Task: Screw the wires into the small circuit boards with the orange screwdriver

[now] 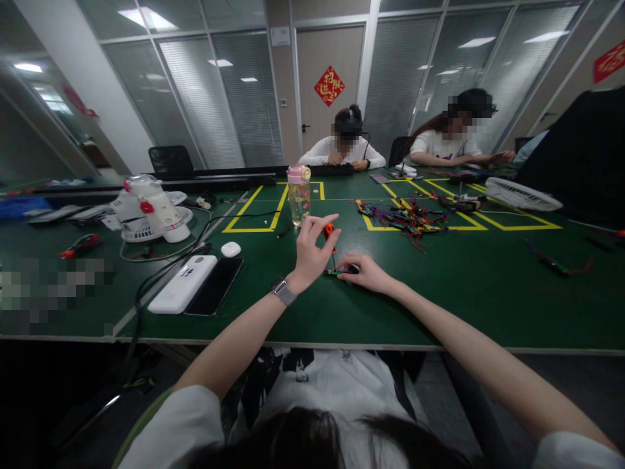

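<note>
An orange-handled screwdriver [331, 230] stands nearly upright in front of me, its shaft pointing down at a small green circuit board [333, 272]. My left hand [312, 251] is around the handle from the left, with the handle between thumb and fingers; part of the grip is hidden. Low on the table, my right hand [364, 272] pinches the board's right end, and a small dark item shows under its fingers. Beyond them lies a pile of small boards with red, blue and black wires [407, 216].
A pink-lidded bottle [299, 195] stands just behind my left hand. To the left are a white power bank [184, 284], a black phone [215, 286], a white case [231, 249] and a white fan [146, 212]. Another wired board [554, 264] lies right. Two people sit opposite.
</note>
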Motion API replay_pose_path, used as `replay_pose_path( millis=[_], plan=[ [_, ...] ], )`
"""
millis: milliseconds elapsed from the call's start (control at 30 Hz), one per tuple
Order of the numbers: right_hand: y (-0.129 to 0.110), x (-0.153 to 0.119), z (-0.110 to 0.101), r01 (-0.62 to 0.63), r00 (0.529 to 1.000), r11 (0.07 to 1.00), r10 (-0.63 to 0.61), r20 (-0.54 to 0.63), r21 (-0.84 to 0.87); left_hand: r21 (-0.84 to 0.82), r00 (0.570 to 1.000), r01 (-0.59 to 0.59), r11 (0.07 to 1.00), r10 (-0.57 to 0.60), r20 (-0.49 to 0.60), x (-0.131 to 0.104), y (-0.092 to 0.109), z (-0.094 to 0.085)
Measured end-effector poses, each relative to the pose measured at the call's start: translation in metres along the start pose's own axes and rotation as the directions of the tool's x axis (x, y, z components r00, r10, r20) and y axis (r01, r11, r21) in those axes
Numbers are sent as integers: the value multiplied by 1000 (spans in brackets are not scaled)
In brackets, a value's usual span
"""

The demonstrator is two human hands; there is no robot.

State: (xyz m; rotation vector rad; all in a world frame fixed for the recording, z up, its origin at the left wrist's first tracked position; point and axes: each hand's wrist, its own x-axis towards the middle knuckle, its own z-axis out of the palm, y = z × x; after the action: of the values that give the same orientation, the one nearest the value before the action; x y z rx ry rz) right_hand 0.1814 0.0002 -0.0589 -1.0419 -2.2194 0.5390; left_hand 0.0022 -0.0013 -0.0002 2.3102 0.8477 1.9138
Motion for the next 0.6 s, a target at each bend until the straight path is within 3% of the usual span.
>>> replay_pose_path(
  millis=[300, 600],
  plan=[
    [1, 0, 0, 6, 1000, 1000, -6, -5, -5, -50, 997, 13, 999, -10, 74, -1, 3, -2],
    [5, 0, 1, 22, 1000, 1000, -22, -18, -8, 13, 1000, -8, 1000, 8, 18, 0, 1, 1]
  ],
)
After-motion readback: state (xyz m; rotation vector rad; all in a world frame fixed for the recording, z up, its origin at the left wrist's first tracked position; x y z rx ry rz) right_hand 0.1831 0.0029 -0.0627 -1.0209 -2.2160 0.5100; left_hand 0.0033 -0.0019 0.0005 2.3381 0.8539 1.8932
